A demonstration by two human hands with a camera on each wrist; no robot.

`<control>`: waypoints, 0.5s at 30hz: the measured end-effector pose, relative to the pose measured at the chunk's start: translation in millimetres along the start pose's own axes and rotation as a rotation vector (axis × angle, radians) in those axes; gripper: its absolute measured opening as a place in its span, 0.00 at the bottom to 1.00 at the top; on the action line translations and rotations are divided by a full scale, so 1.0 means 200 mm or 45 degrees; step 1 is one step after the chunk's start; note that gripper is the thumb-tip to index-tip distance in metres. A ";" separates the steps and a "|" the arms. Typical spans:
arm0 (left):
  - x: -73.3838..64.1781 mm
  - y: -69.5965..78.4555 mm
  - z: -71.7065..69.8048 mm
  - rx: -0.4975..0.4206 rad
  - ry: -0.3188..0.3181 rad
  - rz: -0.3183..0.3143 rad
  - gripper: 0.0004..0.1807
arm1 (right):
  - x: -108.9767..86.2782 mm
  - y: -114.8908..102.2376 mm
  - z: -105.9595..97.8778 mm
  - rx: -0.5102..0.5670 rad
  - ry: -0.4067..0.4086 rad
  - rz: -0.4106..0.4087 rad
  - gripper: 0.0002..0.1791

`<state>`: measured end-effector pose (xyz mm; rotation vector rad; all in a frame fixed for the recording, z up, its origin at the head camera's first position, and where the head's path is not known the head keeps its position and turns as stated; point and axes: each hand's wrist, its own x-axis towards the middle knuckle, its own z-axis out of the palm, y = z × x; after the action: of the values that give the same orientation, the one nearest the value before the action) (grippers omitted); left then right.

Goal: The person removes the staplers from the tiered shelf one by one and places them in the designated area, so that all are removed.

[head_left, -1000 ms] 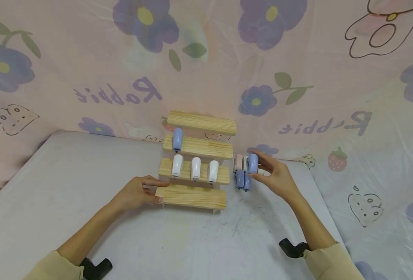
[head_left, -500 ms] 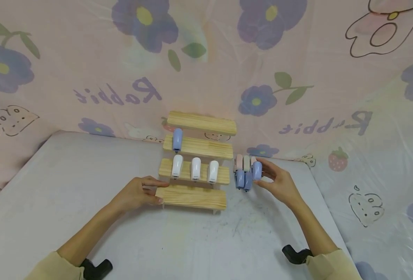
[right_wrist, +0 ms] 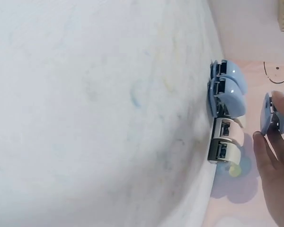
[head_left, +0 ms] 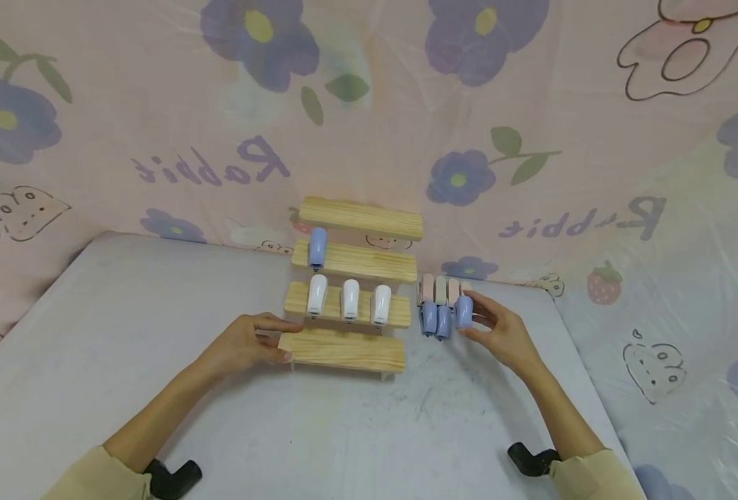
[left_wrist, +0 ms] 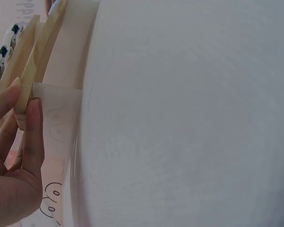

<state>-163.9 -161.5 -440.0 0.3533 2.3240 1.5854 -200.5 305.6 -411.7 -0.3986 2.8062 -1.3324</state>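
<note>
My left hand pinches the left end of the lowest board of a stepped wooden display rack. In the left wrist view the thumb lies on one side of the board and the fingers on the other. My right hand holds a small light blue stapler between thumb and fingers; the right wrist view shows this stapler raised off the table. Close to its left, two blue staplers stand before a row of pink and whitish staplers.
Three white staplers line the rack's second step, and one blue stapler sits at the left of the third. The top board is close to the printed curtain. A white table lies beneath everything.
My right hand has moved the light blue stapler rightward and toward me, away from the other staplers, uncovering the whitish and pink ones behind. The left hand stays on the rack.
</note>
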 end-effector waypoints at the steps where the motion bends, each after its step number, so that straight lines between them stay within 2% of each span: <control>1: 0.00 0.00 0.00 0.001 0.001 0.000 0.28 | 0.00 0.01 0.00 0.003 -0.002 0.007 0.41; 4: 0.01 0.00 0.00 0.003 0.003 0.001 0.28 | -0.01 0.03 0.01 0.016 -0.005 0.030 0.40; 6: 0.01 0.00 0.00 0.009 0.004 0.000 0.28 | -0.01 0.00 0.02 0.011 -0.009 0.033 0.39; 10: 0.01 0.00 0.00 0.020 0.003 0.004 0.27 | -0.02 0.00 0.03 0.002 -0.018 0.067 0.39; 15: 0.00 0.00 0.00 0.000 -0.005 0.001 0.28 | -0.01 0.13 0.04 -0.034 -0.016 0.090 0.40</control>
<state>-163.3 -160.7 -439.7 0.3570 2.3212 1.5836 -202.8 315.9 -437.2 -0.3036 2.8024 -1.2757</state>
